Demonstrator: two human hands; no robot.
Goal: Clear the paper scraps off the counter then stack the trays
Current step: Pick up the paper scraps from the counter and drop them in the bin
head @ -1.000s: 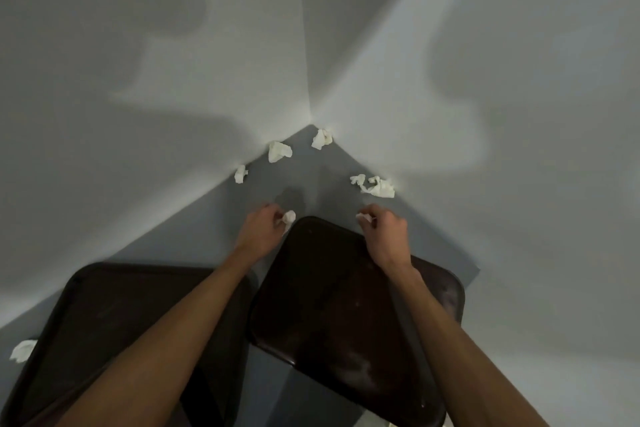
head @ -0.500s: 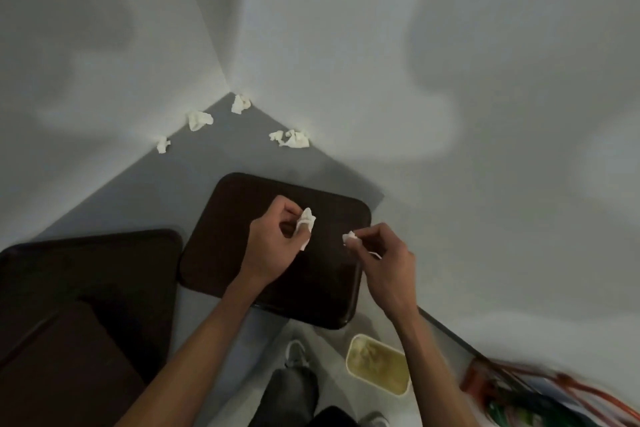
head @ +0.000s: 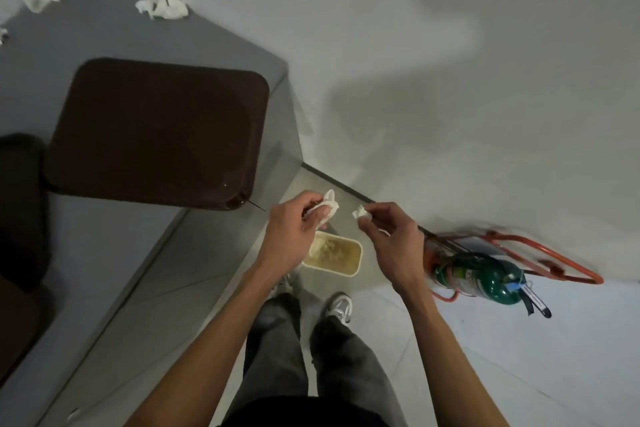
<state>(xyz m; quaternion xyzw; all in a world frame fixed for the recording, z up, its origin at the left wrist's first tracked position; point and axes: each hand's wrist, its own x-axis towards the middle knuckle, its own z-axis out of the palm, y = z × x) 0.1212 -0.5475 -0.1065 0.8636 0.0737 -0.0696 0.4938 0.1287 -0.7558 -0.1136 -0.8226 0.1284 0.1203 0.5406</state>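
So left hand (head: 294,229) grips a paper scrap (head: 327,208) above the bin (head: 334,258); right hand (head: 391,239) pinches a smaller scrap (head: 360,212) beside it

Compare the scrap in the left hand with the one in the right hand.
Size: the left scrap is the bigger wad, while the right scrap is a tiny bit.
Grip: the left hand holds its scrap between curled fingers and thumb, while the right hand pinches its scrap at the fingertips.
Shared: both are white crumpled paper, held past the edge of the counter, near the bin.
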